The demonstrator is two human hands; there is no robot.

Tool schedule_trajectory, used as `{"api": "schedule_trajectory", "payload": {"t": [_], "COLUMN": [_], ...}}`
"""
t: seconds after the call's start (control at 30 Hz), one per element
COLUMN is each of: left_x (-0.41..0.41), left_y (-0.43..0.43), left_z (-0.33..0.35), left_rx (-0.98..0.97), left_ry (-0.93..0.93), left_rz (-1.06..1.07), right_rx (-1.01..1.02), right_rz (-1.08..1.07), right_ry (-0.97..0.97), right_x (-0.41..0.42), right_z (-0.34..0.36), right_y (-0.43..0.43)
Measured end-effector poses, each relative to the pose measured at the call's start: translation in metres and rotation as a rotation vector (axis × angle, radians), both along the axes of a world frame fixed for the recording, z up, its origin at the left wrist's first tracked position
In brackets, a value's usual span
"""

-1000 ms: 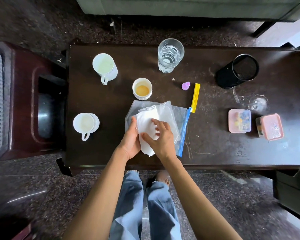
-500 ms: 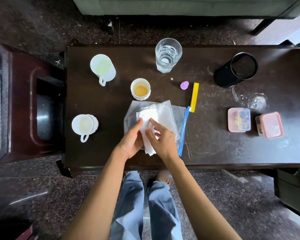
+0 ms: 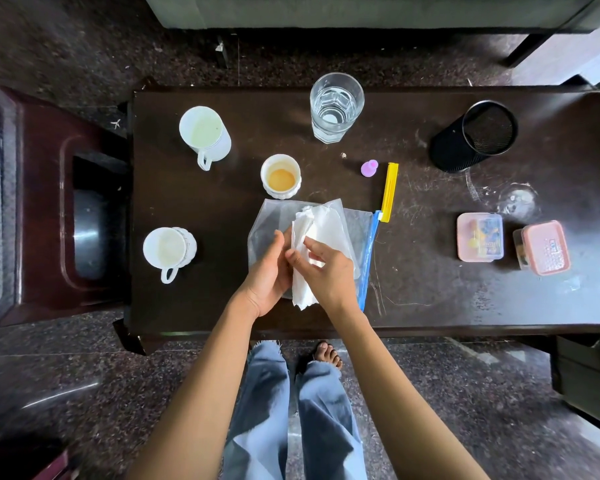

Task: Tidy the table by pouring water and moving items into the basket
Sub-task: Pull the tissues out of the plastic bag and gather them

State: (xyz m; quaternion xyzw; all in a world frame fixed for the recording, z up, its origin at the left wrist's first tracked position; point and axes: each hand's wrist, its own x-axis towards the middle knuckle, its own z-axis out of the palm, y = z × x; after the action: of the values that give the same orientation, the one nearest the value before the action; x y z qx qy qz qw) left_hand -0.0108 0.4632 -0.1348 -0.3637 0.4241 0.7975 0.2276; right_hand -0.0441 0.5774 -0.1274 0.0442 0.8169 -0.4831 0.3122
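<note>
1. My left hand [image 3: 267, 275] and right hand [image 3: 329, 271] meet over the table's [image 3: 187, 306] near edge. Both hold the tissue [image 3: 321, 223]: my left fingers curl along its left side and my right fingers pinch its middle.
2. The tissue lies over a clear bag [image 3: 267, 220], whose blue strip [image 3: 368, 258] runs beside my right hand.
3. A mug [image 3: 168, 251] stands to the left. Well to the right is a pink box [image 3: 479, 237] with a second box [image 3: 542, 247] just beside it.
4. Farther off are 1 cup [image 3: 280, 175] of orange liquid, a purple cap [image 3: 369, 168] and a yellow clip [image 3: 390, 192].
5. Farthest are a tall mug [image 3: 205, 135], the glass [image 3: 336, 107] holding water, and a black mesh holder [image 3: 471, 136].
</note>
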Motion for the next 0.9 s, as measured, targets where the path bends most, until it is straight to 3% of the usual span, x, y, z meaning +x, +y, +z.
{"api": "schedule_trajectory", "payload": {"t": [0.17,0.47,0.67,0.9], "left_x": [0.001,0.002,0.001,0.001], "left_y": [-0.001,-0.001,-0.002,-0.003], "left_z": [-0.003,-0.011,-0.01,-0.008], "left_rx": [-0.047,-0.083,-0.088,-0.094], "left_ry": [0.112,0.087,0.076,0.128], "left_rz": [-0.031,0.09,0.056,0.0], "right_rx": [-0.016,-0.194,-0.249,-0.276], "right_rz": [0.021,-0.146,-0.086,0.001], "right_ry": [0.066,-0.187,-0.31,-0.324], "right_x": [0.002,-0.004,-0.015,-0.019], "right_z": [-0.003,-0.008,-0.009,-0.008], "right_y": [0.003,0.013,0.021,0.021]}}
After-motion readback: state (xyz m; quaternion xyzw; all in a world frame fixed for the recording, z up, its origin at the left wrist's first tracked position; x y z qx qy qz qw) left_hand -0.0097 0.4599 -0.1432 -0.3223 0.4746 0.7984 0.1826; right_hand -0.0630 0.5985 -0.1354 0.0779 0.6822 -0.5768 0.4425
